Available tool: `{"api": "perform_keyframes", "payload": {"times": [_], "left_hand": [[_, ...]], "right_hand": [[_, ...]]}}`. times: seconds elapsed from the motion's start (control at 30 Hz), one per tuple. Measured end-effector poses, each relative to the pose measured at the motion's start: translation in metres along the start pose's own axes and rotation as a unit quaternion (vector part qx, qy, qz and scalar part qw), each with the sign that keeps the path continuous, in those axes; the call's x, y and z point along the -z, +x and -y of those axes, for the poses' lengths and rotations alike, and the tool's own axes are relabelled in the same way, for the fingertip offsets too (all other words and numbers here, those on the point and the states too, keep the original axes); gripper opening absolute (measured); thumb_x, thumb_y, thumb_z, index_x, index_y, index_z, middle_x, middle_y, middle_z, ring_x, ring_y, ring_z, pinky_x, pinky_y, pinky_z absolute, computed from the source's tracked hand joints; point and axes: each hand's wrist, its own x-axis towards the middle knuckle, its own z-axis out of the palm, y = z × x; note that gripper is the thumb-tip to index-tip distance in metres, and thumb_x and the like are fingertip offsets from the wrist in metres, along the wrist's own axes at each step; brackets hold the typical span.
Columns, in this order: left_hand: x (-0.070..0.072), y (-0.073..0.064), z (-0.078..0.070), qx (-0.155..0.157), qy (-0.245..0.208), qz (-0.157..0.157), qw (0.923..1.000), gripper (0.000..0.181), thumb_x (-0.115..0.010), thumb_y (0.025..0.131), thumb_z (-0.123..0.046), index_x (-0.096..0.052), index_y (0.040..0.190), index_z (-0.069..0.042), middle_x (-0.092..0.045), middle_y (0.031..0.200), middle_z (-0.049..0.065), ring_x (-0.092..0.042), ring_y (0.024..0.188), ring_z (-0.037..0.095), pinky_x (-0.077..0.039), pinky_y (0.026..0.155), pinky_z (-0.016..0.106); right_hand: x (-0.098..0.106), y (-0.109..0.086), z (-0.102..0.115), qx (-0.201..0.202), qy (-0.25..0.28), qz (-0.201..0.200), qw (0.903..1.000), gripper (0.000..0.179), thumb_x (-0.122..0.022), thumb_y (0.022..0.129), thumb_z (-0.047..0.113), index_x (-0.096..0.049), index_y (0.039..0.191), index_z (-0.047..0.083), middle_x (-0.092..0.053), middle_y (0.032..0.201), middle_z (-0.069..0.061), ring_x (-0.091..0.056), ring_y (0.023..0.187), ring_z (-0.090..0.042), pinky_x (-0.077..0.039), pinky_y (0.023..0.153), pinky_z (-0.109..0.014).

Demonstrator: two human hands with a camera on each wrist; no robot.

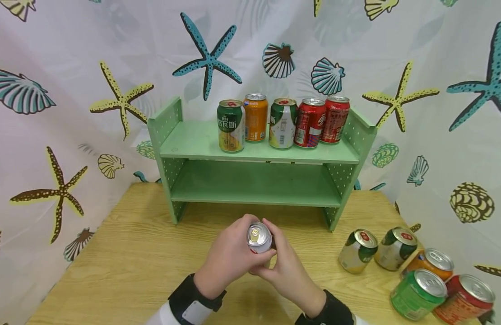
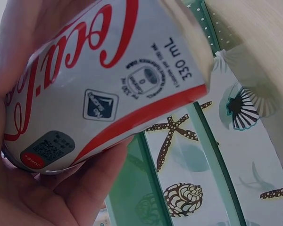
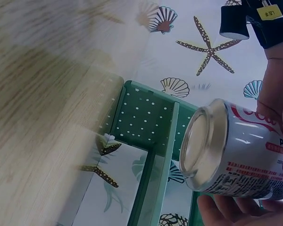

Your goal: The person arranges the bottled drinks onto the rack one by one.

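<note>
Both hands hold one silver-white Coca-Cola can (image 1: 259, 238) in front of the shelf, its lid and pull tab facing up toward the head camera. My left hand (image 1: 228, 253) curls around the can's left side. From the right, my right hand (image 1: 286, 268) grips it, thumb across the front. Red lettering and a 330 mL mark show on the can (image 2: 108, 70) in the left wrist view, with left fingers (image 2: 101, 181) beneath it. Seen from the right wrist, the can (image 3: 247, 150) shows its bare base, and right fingers (image 3: 226, 209) lie along its underside.
A green two-tier shelf (image 1: 254, 180) stands at the back of the wooden table (image 1: 124, 253). Several cans line its top tier, including an orange can (image 1: 256, 118) and a red can (image 1: 310, 124). More cans, among them a green can (image 1: 417, 295), stand at the right.
</note>
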Motion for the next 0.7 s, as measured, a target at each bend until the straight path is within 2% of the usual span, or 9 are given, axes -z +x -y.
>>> {"api": "perform_keyframes", "payload": {"times": [0.17, 0.3, 0.57, 0.7], "left_hand": [[-0.0012, -0.0011, -0.0008, 0.012, -0.001, 0.011, 0.9999, 0.059, -0.093, 0.075, -0.036, -0.062, 0.117, -0.010, -0.070, 0.104, 0.001, -0.070, 0.091, 0.015, -0.059, 0.076, 0.029], [-0.0023, -0.0021, -0.0008, 0.009, 0.002, 0.009, 0.9999, 0.059, -0.093, 0.074, -0.035, -0.062, 0.117, -0.009, -0.070, 0.104, 0.001, -0.070, 0.090, 0.015, -0.059, 0.075, 0.029], [-0.0033, -0.0065, -0.0002, 0.007, 0.014, 0.010, 0.9998, 0.061, -0.094, 0.073, -0.036, -0.061, 0.115, -0.007, -0.069, 0.101, 0.001, -0.068, 0.086, 0.015, -0.058, 0.073, 0.028], [-0.0035, -0.0078, 0.0010, 0.008, 0.016, 0.016, 0.9997, 0.062, -0.093, 0.074, -0.038, -0.061, 0.117, -0.007, -0.069, 0.101, 0.001, -0.069, 0.086, 0.015, -0.057, 0.072, 0.028]], "right_hand": [[-0.0016, 0.0001, 0.0014, -0.028, 0.012, 0.002, 0.9995, 0.099, -0.090, 0.079, 0.008, -0.032, 0.159, 0.014, -0.051, 0.153, -0.008, -0.054, 0.138, -0.025, -0.046, 0.111, -0.051], [-0.0031, 0.0002, 0.0010, -0.037, 0.016, -0.001, 0.9992, 0.097, -0.089, 0.078, 0.006, -0.035, 0.158, 0.015, -0.055, 0.149, -0.005, -0.057, 0.133, -0.023, -0.049, 0.109, -0.048], [-0.0069, -0.0020, -0.0042, 0.016, 0.015, -0.013, 0.9997, 0.089, -0.089, 0.077, 0.007, -0.041, 0.151, 0.014, -0.061, 0.140, -0.006, -0.062, 0.124, -0.022, -0.054, 0.103, -0.041], [-0.0076, -0.0029, -0.0060, 0.026, 0.013, -0.011, 0.9995, 0.086, -0.089, 0.080, 0.010, -0.041, 0.151, 0.015, -0.061, 0.139, -0.006, -0.063, 0.121, -0.022, -0.055, 0.100, -0.038]]}}
